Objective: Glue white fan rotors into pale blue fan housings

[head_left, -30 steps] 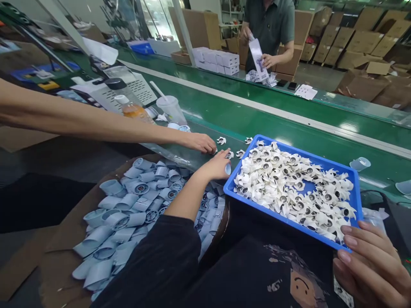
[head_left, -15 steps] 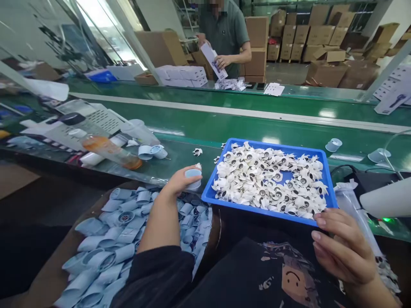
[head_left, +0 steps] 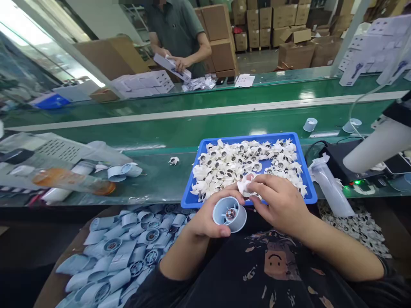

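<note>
Fingers of my left hand are closed around a pale blue cylindrical housing, with its open end facing up and a small metal-and-copper core visible at its centre. My right hand is pinched shut on a white ragged-edged part, holding it just above the housing. Both hands are over my black printed T-shirt, with the lower edge of a blue plastic tray just beyond them. The tray is heaped with more white ragged-edged parts, each with a dark round centre.

To my left, a loose pile of pale blue housings lies on a brown surface, and to my right there is a heap of small black-and-white pieces. On the green conveyor belt ahead, a single white part lies left of the tray, near two blue housings and an orange drink bottle. Right of the tray are a clear plastic bag, a black device with a green light and two small blue cups.

Across the belt, a co-worker holds a long white box, with stacked cardboard cartons behind.
</note>
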`<action>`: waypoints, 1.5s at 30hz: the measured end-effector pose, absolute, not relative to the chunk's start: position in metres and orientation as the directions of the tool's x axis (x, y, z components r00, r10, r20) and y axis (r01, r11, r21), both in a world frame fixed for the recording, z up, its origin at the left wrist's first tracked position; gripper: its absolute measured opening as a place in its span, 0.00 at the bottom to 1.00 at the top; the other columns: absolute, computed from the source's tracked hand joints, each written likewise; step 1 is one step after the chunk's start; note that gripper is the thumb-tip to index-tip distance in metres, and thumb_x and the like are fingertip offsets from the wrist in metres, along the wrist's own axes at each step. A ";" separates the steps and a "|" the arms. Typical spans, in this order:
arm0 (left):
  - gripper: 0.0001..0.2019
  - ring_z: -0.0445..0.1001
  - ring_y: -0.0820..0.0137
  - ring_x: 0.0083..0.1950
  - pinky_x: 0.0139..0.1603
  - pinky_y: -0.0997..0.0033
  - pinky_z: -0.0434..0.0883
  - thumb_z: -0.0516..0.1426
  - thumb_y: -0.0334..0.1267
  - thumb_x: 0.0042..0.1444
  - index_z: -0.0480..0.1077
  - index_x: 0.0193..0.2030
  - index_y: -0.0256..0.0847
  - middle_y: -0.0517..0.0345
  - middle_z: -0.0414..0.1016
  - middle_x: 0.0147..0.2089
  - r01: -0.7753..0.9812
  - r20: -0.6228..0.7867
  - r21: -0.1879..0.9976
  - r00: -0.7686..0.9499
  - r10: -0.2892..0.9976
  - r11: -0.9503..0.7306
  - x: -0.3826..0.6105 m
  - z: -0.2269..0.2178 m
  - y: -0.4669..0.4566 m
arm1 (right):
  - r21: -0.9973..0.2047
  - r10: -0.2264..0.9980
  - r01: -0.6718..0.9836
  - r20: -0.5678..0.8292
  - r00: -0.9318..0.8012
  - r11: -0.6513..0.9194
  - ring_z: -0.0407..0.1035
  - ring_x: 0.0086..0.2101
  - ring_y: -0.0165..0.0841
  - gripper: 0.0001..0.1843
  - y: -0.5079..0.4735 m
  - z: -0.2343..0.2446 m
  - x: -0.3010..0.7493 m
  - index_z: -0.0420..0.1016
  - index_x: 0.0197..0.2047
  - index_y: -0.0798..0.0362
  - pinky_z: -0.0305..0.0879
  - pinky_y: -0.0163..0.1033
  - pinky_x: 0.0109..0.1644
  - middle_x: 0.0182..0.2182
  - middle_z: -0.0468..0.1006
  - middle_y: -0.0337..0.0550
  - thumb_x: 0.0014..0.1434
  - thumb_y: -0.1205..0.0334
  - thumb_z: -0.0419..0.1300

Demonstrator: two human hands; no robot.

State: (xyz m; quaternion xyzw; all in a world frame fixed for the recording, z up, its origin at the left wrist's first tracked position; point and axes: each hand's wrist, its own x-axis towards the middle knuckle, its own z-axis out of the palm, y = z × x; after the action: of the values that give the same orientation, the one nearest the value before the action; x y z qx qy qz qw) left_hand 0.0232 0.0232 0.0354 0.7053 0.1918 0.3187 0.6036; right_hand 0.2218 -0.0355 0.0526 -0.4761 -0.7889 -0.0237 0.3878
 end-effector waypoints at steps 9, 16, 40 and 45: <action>0.27 0.64 0.48 0.66 0.65 0.43 0.63 0.58 0.66 0.50 0.73 0.45 0.44 0.39 0.64 0.63 -0.010 0.272 0.887 0.819 0.506 -0.461 0.056 0.043 0.002 | -0.504 0.797 0.762 0.604 -0.027 0.407 0.73 0.36 0.36 0.11 -0.043 0.039 0.241 0.74 0.46 0.56 0.68 0.42 0.39 0.36 0.79 0.48 0.60 0.65 0.57; 0.22 0.75 0.51 0.57 0.55 0.50 0.74 0.61 0.56 0.54 0.68 0.49 0.45 0.39 0.69 0.62 -0.031 0.305 0.904 0.746 0.592 -0.427 0.043 0.047 0.010 | -0.971 0.993 -0.220 0.103 -0.059 0.088 0.66 0.20 0.27 0.19 -0.038 0.028 0.270 0.66 0.40 0.52 0.63 0.34 0.25 0.24 0.71 0.36 0.55 0.45 0.60; 0.20 0.77 0.62 0.51 0.56 0.59 0.75 0.57 0.33 0.59 0.63 0.58 0.41 0.50 0.79 0.47 0.344 0.641 0.309 0.614 0.461 -0.887 0.076 0.034 0.000 | -0.501 0.826 0.692 0.502 -0.257 0.520 0.65 0.30 0.28 0.06 -0.050 0.055 0.255 0.80 0.40 0.54 0.64 0.34 0.33 0.29 0.67 0.40 0.62 0.63 0.61; 0.23 0.77 0.63 0.51 0.57 0.59 0.74 0.58 0.32 0.58 0.63 0.60 0.41 0.50 0.79 0.49 0.345 0.666 0.325 0.578 0.472 -0.881 0.074 0.032 0.002 | -0.570 0.830 0.644 0.522 -0.195 0.510 0.64 0.30 0.26 0.07 -0.045 0.051 0.251 0.80 0.40 0.52 0.64 0.33 0.33 0.29 0.66 0.39 0.62 0.61 0.61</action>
State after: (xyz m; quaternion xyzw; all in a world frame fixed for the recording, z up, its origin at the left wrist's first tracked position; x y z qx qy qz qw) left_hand 0.0741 0.0017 0.0316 0.8845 0.2309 0.3974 0.0797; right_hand 0.2506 -0.0452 0.0513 -0.4817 -0.7648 0.1129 0.4126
